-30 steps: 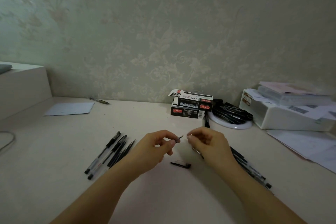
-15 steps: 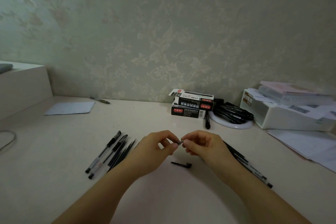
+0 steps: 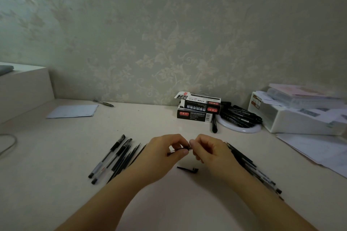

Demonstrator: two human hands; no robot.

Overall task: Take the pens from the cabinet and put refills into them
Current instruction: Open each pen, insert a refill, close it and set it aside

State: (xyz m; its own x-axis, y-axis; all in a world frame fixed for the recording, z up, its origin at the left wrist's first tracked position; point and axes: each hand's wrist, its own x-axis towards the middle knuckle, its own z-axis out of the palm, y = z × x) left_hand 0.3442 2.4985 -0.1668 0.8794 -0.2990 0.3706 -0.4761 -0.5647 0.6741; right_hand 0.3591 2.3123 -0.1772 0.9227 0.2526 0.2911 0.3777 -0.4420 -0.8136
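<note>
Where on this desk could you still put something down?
Bare patches: the pale desk left of the black pens, and between the blue-grey paper sheet and stacked black refill boxes. Crowded: the right, around the white tray.

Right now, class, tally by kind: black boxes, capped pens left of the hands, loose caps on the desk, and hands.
Boxes: 2, stacked
Capped pens: 2
Loose cap: 1
Hands: 2, left hand and right hand, both pinching one held pen
Total: 7

Dim, soft, greenish cast, curved edges
</note>
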